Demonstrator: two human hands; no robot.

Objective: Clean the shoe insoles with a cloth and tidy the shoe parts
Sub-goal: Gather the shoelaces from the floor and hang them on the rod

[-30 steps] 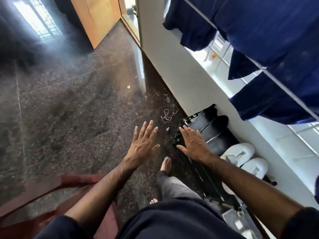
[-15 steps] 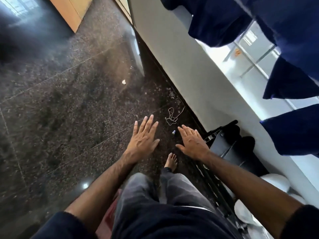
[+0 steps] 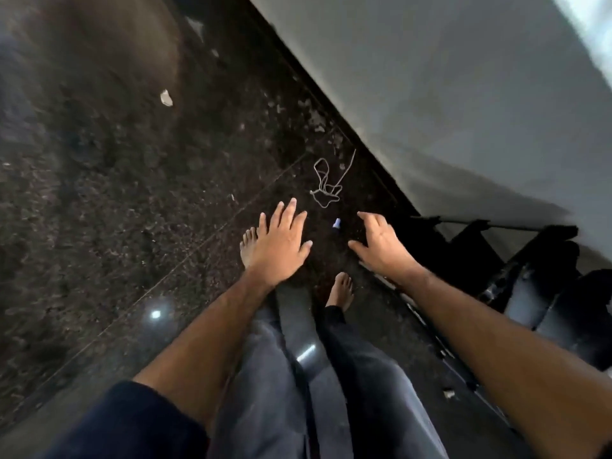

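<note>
The person stands barefoot on the dark speckled floor (image 3: 99, 210), both arms stretched forward and down. The left hand (image 3: 281, 246) is spread flat, fingers straight and holding nothing, palm toward the floor. The right hand (image 3: 381, 243) is empty too, its fingers loosely bent and thumb held out to the side. No insole or cloth can be made out anywhere. To the right of the right hand, past the wrist and along the foot of the pale wall (image 3: 463, 94), stands a black shoe rack (image 3: 516, 279) with dark, blurred shapes on it; whether they are shoes I cannot tell. Just beyond the fingertips of both hands lies a tangled pale string (image 3: 326, 183). Between the two hands sits a small bluish-white object (image 3: 336, 223). Farther out, left of the left hand, lies a white scrap (image 3: 166, 97).
</note>
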